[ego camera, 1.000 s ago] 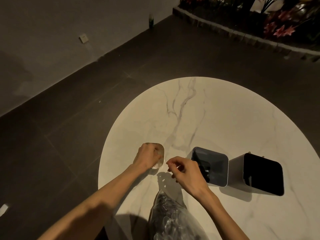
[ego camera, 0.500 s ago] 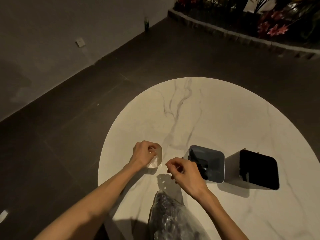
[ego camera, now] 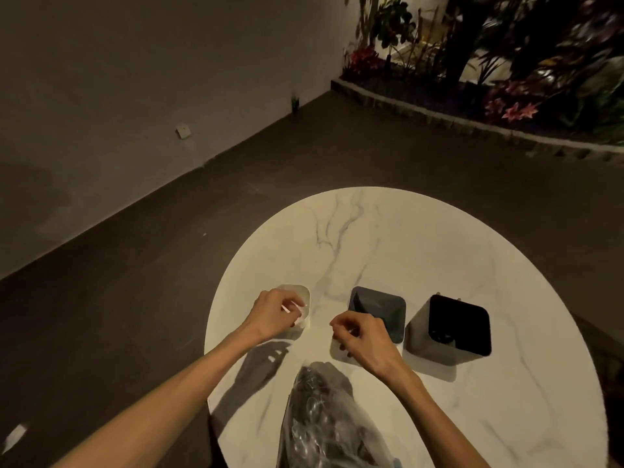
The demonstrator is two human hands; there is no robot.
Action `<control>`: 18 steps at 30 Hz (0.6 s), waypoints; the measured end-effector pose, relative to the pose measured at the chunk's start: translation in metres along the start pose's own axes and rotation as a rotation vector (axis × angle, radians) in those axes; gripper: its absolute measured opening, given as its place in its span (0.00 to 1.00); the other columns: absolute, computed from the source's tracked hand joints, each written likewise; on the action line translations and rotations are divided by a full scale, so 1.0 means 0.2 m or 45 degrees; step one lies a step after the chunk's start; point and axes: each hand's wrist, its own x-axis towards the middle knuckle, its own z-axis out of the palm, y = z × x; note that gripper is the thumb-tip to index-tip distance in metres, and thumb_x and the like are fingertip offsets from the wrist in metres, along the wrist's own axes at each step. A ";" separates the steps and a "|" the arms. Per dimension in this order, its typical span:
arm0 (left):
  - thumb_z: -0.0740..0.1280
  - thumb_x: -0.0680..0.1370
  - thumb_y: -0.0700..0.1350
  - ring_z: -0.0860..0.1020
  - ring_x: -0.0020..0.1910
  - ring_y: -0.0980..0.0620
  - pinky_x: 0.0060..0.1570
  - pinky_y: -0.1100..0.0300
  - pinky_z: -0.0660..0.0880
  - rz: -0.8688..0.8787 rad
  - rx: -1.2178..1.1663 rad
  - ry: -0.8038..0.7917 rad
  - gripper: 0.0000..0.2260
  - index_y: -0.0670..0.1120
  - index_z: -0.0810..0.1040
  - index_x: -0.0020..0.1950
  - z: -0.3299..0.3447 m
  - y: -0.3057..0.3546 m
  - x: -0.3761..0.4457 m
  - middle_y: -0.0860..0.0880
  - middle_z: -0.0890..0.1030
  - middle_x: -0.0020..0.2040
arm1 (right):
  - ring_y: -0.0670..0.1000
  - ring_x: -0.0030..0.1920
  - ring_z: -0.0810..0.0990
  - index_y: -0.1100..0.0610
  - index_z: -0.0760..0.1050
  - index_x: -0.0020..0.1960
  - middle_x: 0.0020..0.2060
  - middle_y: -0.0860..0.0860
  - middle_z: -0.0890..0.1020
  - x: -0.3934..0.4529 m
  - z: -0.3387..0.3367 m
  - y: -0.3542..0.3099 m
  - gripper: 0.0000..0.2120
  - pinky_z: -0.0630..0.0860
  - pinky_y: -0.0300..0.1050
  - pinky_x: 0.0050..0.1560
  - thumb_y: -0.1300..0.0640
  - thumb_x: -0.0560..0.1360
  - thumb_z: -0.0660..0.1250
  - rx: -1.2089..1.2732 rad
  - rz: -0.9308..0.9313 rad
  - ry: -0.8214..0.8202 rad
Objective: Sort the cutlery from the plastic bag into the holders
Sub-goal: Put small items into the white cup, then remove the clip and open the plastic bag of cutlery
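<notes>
Three holders (ego camera: 377, 312), one plastic bag (ego camera: 324, 423), two hands (ego camera: 273, 314)

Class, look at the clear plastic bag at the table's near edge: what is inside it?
Through the plastic bag a dark heap shows, with clear rounded shapes like spoon bowls. Single pieces cannot be told apart, and its lower end is cut off by the frame.

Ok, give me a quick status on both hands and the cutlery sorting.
Left hand pinching a pale utensil over the small white holder. Right hand curled, contents unclear. Clear plastic bag of cutlery on the marble table. Nothing blocking.
</notes>
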 end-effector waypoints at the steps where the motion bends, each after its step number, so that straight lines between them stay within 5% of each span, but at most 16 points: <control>1: 0.71 0.76 0.40 0.82 0.41 0.57 0.47 0.58 0.81 0.003 -0.015 -0.007 0.08 0.48 0.86 0.53 0.00 0.05 -0.07 0.51 0.85 0.45 | 0.45 0.38 0.84 0.53 0.82 0.55 0.42 0.47 0.85 -0.04 -0.03 0.00 0.09 0.84 0.42 0.42 0.53 0.80 0.65 -0.022 -0.019 -0.005; 7: 0.70 0.77 0.41 0.84 0.37 0.54 0.38 0.61 0.81 0.011 -0.123 -0.105 0.08 0.48 0.84 0.55 0.13 0.27 -0.40 0.49 0.85 0.43 | 0.46 0.39 0.83 0.54 0.81 0.56 0.45 0.48 0.84 -0.33 -0.13 0.03 0.08 0.78 0.34 0.37 0.54 0.81 0.66 -0.078 -0.081 -0.012; 18: 0.70 0.79 0.44 0.81 0.51 0.58 0.56 0.64 0.78 -0.015 -0.101 -0.231 0.09 0.50 0.84 0.58 0.57 0.31 -0.91 0.52 0.84 0.53 | 0.47 0.44 0.82 0.53 0.82 0.56 0.48 0.49 0.84 -0.77 -0.08 0.45 0.11 0.82 0.45 0.50 0.50 0.78 0.67 -0.220 0.041 -0.155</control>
